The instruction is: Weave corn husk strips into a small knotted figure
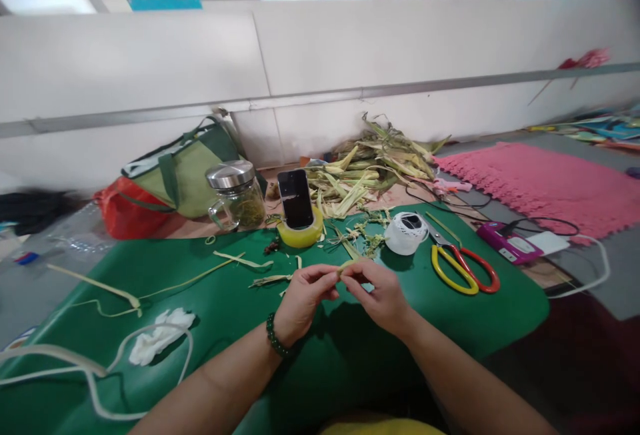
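My left hand (307, 298), with a dark green bead bracelet (276, 336) on its wrist, pinches a pale green strip of corn husk (347, 265). Fingertips of my right hand (380, 292) close on the same strip, touching or nearly touching the left ones. Much of the strip is hidden behind the fingers. Both hands hover over the front middle of a green tabletop (225, 348). Husk scraps (270, 280) lie just left of the hands. Beyond them, a phone (295, 198) leans upright in a yellow tape roll (300, 232).
Scissors with yellow and red handles (465, 268) and a white spool (406, 234) lie right. A lidded glass jar (237, 198) stands back left. Corn husks (380, 155) are heaped behind. White tissue (163, 336) and a looping white cable (90, 382) occupy the left.
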Motion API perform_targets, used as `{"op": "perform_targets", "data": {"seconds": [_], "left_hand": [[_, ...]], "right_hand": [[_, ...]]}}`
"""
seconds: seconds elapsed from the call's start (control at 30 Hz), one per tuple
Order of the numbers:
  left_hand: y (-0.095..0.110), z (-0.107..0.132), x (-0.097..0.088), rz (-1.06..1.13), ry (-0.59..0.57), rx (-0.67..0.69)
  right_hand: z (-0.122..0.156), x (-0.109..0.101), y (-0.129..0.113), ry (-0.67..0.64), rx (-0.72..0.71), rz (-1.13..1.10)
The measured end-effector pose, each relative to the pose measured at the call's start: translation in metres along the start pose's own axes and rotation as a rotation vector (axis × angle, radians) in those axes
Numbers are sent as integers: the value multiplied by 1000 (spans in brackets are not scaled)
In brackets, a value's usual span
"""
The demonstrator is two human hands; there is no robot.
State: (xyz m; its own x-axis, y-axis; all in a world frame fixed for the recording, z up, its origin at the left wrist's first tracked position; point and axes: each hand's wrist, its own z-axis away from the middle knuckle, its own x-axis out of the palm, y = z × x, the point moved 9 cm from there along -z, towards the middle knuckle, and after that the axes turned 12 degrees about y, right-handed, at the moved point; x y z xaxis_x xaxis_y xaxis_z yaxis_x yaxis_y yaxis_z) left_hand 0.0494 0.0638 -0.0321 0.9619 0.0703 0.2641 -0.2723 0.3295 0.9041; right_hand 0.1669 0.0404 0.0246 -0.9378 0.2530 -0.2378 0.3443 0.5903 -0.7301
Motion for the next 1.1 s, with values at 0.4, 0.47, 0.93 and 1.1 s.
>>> {"op": "perform_targets", "data": {"seconds": [0.4,0.47,0.93,1.1], "left_hand": [[9,0,3,-154,-11,149],[14,1,4,-198,-7,208],[14,3,8,-230,-37,220],[14,2,8,-214,-77,225]], "right_hand": [[13,11,45,17,663,-344],[14,13,48,24,720,-406],[19,24,52,-27,848,-524],[22,25,55,-23,916,-568]]}}
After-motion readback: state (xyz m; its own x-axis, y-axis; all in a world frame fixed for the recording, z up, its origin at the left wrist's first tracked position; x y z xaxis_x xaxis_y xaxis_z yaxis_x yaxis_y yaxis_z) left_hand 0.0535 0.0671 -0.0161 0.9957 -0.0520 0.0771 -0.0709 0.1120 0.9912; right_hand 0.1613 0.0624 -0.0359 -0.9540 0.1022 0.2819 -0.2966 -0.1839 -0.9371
